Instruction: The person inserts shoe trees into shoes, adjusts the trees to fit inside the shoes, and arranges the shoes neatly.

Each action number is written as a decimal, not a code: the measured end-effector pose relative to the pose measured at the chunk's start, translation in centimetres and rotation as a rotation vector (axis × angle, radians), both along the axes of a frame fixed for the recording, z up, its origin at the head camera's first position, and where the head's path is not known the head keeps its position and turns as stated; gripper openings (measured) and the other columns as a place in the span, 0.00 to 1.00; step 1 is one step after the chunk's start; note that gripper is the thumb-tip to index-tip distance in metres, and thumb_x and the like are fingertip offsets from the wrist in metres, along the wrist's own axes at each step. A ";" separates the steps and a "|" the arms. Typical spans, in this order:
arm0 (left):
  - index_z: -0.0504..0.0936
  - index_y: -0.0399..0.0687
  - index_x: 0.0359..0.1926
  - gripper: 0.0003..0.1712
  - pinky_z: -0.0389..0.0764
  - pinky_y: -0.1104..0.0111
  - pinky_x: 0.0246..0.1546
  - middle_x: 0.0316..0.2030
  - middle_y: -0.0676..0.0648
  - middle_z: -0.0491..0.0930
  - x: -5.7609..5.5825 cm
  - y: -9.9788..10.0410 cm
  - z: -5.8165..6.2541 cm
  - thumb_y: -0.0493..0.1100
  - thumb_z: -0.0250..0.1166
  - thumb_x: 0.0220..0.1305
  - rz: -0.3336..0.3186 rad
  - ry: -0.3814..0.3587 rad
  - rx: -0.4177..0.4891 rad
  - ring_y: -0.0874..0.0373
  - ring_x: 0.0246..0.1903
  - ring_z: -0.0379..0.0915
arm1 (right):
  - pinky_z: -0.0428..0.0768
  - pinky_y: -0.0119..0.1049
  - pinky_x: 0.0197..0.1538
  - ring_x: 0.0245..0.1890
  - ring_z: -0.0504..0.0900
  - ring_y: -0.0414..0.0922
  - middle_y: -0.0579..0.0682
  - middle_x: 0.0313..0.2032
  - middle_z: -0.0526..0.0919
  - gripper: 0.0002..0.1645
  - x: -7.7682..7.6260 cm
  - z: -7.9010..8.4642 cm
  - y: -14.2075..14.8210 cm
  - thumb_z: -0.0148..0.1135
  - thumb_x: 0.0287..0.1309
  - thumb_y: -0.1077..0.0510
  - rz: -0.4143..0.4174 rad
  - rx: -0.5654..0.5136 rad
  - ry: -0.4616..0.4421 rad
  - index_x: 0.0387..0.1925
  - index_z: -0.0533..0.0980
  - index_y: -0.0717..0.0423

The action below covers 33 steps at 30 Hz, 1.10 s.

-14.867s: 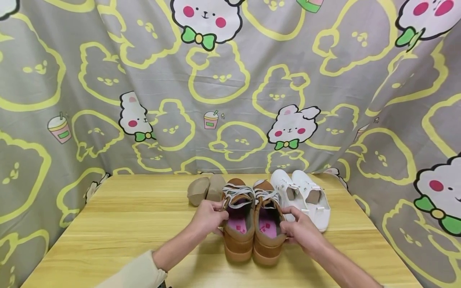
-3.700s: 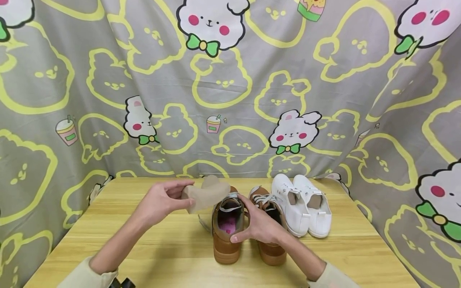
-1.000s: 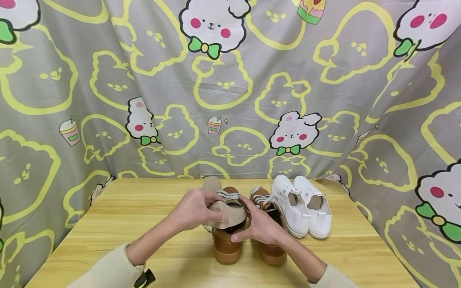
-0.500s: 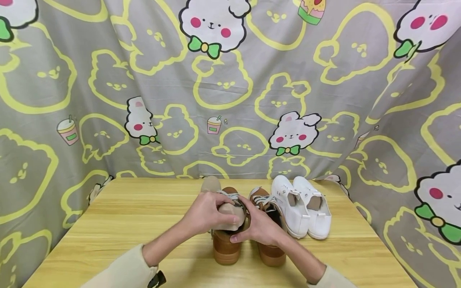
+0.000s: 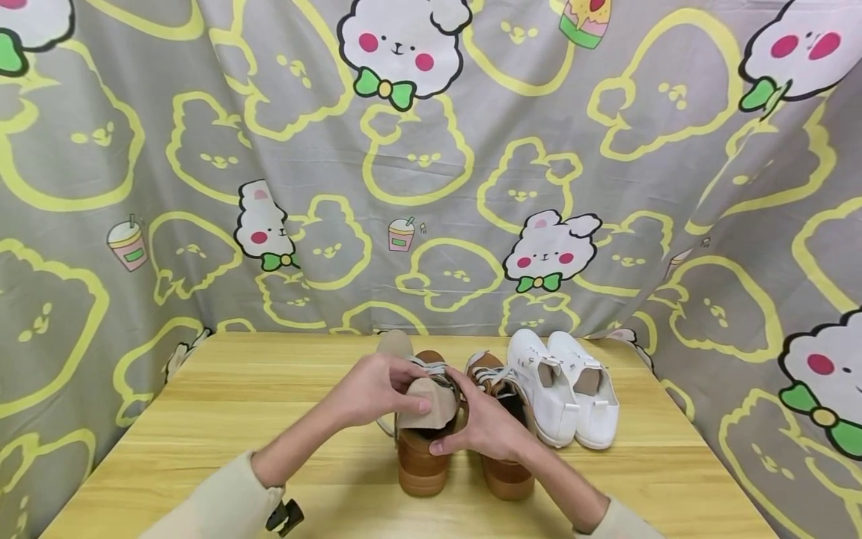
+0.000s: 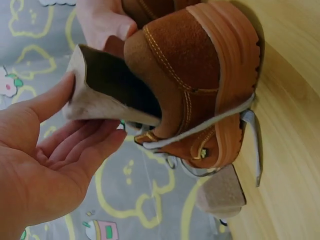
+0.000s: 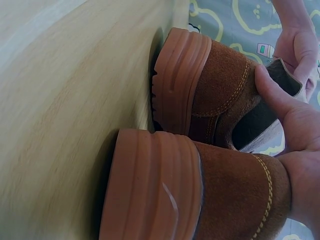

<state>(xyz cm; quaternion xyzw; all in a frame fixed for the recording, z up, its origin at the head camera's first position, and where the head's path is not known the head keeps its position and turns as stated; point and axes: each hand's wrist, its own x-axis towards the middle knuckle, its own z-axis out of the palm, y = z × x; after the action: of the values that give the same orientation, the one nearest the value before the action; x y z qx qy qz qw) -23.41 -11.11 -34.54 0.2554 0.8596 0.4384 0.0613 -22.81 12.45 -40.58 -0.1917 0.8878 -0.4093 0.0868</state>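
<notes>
Table (image 5: 222, 434) is offering open room L of the L hand (image 5: 377, 393), its far edge running beyond both hands. White shoes (image 5: 560, 419) are standing R of the R hand (image 5: 490, 421), w/ the 2nd brown shoe (image 5: 509, 477) partly under it, so that side's looking tight. 1st brown shoe (image 5: 424, 468) is standing btwn both hands; R hand is gripping it, thumb at heel. L hand is pinching a beige insert (image 5: 434, 408) btwn thumb & fingers, one end inside the shoe. Other beige insert (image 5: 394, 344) is resting just beyond the L hand. Step's prob. fitting the insert; next move's prob. calling for a push toward the toe, R hand bracing.
</notes>
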 end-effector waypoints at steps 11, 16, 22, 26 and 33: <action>0.86 0.55 0.55 0.31 0.80 0.57 0.54 0.50 0.54 0.87 -0.9 -0.5 -0.4 0.61 0.78 0.52 0.046 -0.040 -0.110 0.56 0.53 0.80 | 0.69 0.61 0.68 0.70 0.68 0.59 0.60 0.73 0.66 0.76 0.0 -0.1 0.0 0.85 0.35 0.36 0.006 -0.015 0.008 0.80 0.50 0.46; 0.80 0.46 0.63 0.40 0.78 0.52 0.60 0.57 0.48 0.83 -1.3 -0.5 -0.6 0.63 0.76 0.54 0.003 -0.044 -0.142 0.50 0.60 0.77 | 0.70 0.60 0.67 0.69 0.70 0.58 0.60 0.72 0.68 0.76 -0.1 -0.1 0.0 0.85 0.34 0.36 0.004 -0.014 0.023 0.80 0.50 0.46; 0.74 0.41 0.68 0.44 0.76 0.51 0.62 0.59 0.44 0.79 -2.1 -0.7 -1.2 0.63 0.73 0.59 -0.086 -0.071 -0.155 0.51 0.59 0.74 | 0.71 0.58 0.67 0.68 0.71 0.57 0.60 0.71 0.69 0.76 -0.1 -0.1 -0.1 0.85 0.34 0.36 0.005 -0.008 0.025 0.80 0.50 0.47; 0.69 0.42 0.72 0.49 0.73 0.51 0.65 0.63 0.44 0.76 -2.7 -0.8 -1.5 0.64 0.73 0.58 -0.111 -0.099 -0.175 0.51 0.63 0.72 | 0.71 0.58 0.66 0.68 0.71 0.57 0.60 0.71 0.68 0.77 -0.2 0.0 -0.2 0.85 0.33 0.36 -0.001 -0.007 0.020 0.80 0.50 0.48; 0.69 0.43 0.72 0.49 0.74 0.54 0.63 0.59 0.47 0.78 -3.8 -0.7 -1.6 0.61 0.74 0.57 -0.145 -0.143 -0.166 0.54 0.58 0.74 | 0.70 0.60 0.68 0.69 0.70 0.59 0.62 0.72 0.66 0.76 -0.3 0.3 -0.2 0.85 0.34 0.36 -0.011 -0.003 0.006 0.80 0.51 0.48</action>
<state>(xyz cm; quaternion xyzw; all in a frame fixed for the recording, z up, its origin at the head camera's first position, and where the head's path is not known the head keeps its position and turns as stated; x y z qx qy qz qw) -27.26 -11.79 -36.17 0.2790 0.8657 0.3771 0.1749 -23.11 12.25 -40.26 -0.1884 0.8885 -0.4104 0.0814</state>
